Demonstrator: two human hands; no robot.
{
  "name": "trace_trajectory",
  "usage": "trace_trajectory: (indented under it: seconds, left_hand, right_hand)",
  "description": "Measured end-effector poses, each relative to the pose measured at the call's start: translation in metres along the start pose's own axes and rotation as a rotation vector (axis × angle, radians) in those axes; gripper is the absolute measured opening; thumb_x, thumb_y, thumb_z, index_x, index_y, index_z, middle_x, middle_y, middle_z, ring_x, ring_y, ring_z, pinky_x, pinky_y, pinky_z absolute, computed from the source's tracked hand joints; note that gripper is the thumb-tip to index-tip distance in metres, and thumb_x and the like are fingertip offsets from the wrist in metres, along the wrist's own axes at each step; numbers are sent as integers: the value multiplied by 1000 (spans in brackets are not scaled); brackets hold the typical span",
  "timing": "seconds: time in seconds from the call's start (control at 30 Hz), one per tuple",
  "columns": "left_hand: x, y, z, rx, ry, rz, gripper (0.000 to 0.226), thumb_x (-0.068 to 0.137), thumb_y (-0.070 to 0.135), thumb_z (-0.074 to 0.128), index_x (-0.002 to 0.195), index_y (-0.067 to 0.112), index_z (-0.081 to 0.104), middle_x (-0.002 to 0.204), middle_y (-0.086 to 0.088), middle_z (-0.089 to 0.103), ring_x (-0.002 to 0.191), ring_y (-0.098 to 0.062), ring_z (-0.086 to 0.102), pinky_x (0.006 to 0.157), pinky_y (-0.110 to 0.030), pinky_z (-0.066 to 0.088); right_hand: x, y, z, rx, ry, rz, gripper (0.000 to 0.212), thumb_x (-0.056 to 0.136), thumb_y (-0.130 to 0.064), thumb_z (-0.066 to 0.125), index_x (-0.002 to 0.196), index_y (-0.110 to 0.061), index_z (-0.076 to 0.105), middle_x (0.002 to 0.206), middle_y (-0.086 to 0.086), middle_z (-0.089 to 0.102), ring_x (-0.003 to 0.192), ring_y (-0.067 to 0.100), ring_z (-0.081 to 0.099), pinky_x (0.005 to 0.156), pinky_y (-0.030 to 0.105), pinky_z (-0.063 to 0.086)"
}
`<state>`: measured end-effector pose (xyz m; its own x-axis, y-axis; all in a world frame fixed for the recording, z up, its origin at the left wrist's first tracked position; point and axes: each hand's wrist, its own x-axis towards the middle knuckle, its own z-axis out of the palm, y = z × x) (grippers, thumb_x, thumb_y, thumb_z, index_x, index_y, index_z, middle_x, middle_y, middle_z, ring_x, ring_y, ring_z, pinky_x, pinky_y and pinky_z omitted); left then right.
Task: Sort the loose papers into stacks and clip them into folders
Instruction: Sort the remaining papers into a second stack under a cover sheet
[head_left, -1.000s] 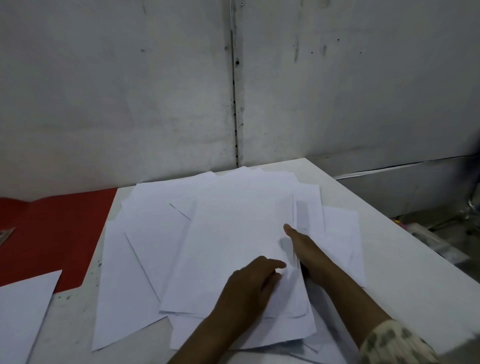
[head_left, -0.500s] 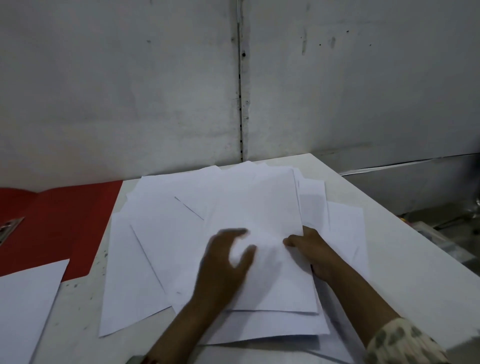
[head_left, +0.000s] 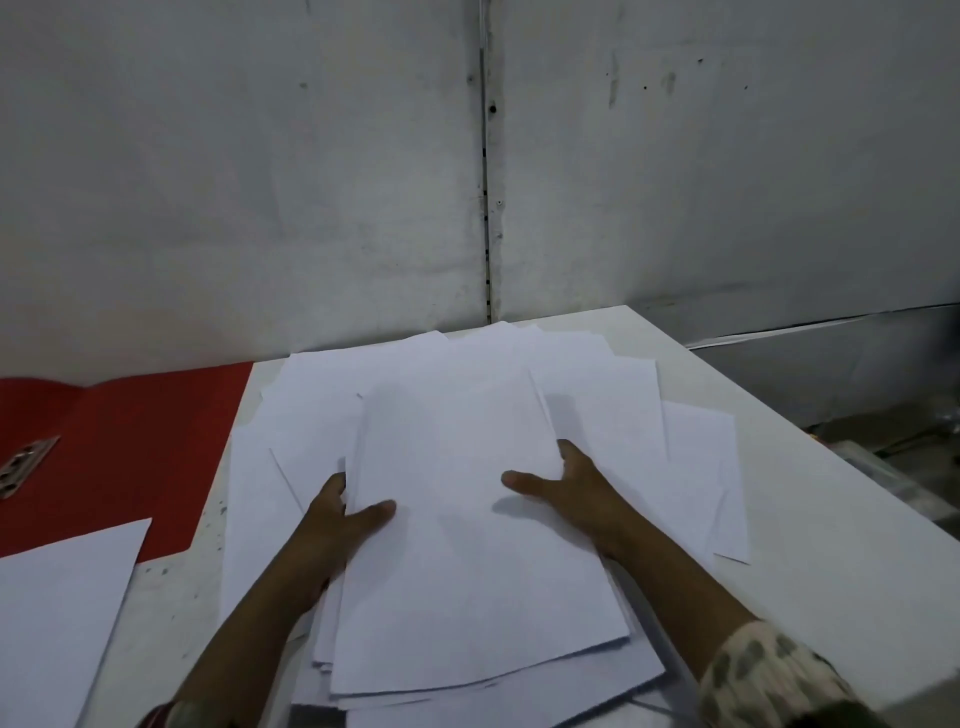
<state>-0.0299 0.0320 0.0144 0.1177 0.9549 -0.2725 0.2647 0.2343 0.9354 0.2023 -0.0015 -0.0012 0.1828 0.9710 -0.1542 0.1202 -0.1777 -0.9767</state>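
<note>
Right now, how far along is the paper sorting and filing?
Early. Done: only one sheet set apart at the left. In hand: left hand and right hand grip a small stack by its sides. Left: loose papers still fanned underneath; the open red folder holds nothing clipped.

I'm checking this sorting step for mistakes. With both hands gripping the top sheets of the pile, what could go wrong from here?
1. The left hand and right hand pinch only the top sheets; loose ones underneath may drag along or slide out.
2. The pile's right sheets lie near the table edge and could get pushed off.
3. Uneven edges may crease when squared up.
</note>
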Motion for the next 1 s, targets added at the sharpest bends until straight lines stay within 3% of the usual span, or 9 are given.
trace_trajectory:
  seconds: [0.13, 0.27, 0.37, 0.43, 0.53, 0.6, 0.7, 0.77, 1.0]
  left_hand:
    - [1, -8, -11, 187, 54, 41, 49, 88, 16, 59, 131, 11, 37, 110, -6, 53, 86, -20, 54, 72, -29, 47]
    - [5, -11, -31, 238, 142, 62, 52, 89, 14, 58, 135, 8, 35, 129, -17, 51, 104, -30, 51, 90, -43, 43]
    - [6, -14, -47, 263, 195, 76, 47, 89, 11, 56, 133, 6, 39, 126, -19, 53, 97, -28, 50, 84, -40, 41]
    - [7, -18, -58, 261, 227, 64, 42, 89, 8, 55, 130, 3, 44, 119, -18, 56, 94, -28, 51, 81, -38, 41]
    - [8, -26, -70, 253, 264, 27, 35, 90, 8, 55, 123, -2, 51, 113, -19, 60, 92, -29, 53, 81, -39, 42]
    - [8, -29, -73, 233, 274, 6, 32, 90, 10, 56, 119, -2, 54, 110, -20, 61, 89, -29, 55, 80, -39, 43]
    - [8, -31, -75, 209, 267, -10, 31, 91, 14, 55, 118, 0, 55, 106, -18, 62, 88, -31, 56, 79, -40, 46]
    - [8, -32, -76, 204, 272, -8, 33, 91, 15, 55, 120, 1, 54, 106, -17, 61, 89, -31, 55, 80, -39, 44]
    - [9, -35, -80, 203, 279, -13, 39, 92, 19, 54, 127, 4, 48, 118, -20, 58, 97, -33, 54, 89, -45, 45]
  right_hand:
    - [7, 2, 14, -197, 48, -15, 50, 78, -37, 71, 119, -15, 51, 111, -1, 61, 100, 16, 58, 79, 22, 41]
    - [13, 6, 6, -300, 169, -65, 41, 83, -30, 66, 118, -12, 56, 90, 0, 58, 80, 16, 56, 69, 23, 43]
    - [20, 12, -19, -649, 404, -126, 49, 82, -33, 66, 124, -11, 54, 124, 9, 53, 115, 26, 49, 94, 32, 38]
    - [24, 13, -35, -838, 441, -11, 67, 82, -47, 63, 136, -15, 42, 140, 8, 42, 132, 29, 33, 105, 38, 29]
    - [27, 12, -48, -920, 399, 125, 82, 78, -59, 60, 142, -15, 31, 142, 9, 38, 136, 29, 28, 107, 41, 24]
    - [29, 7, -51, -947, 363, 168, 76, 79, -56, 60, 138, -14, 36, 137, 10, 44, 133, 29, 31, 105, 39, 27]
    - [33, 3, -59, -887, 333, 109, 26, 87, -38, 59, 96, -14, 59, 104, 10, 60, 115, 31, 49, 86, 34, 36]
    - [32, 1, -65, -760, 366, 39, 30, 88, -27, 58, 63, -14, 47, 73, 5, 51, 88, 31, 53, 70, 30, 33]
    - [28, 13, -92, -222, 648, 88, 23, 89, -18, 52, 85, 4, 58, 81, 20, 56, 73, 28, 50, 71, 32, 38]
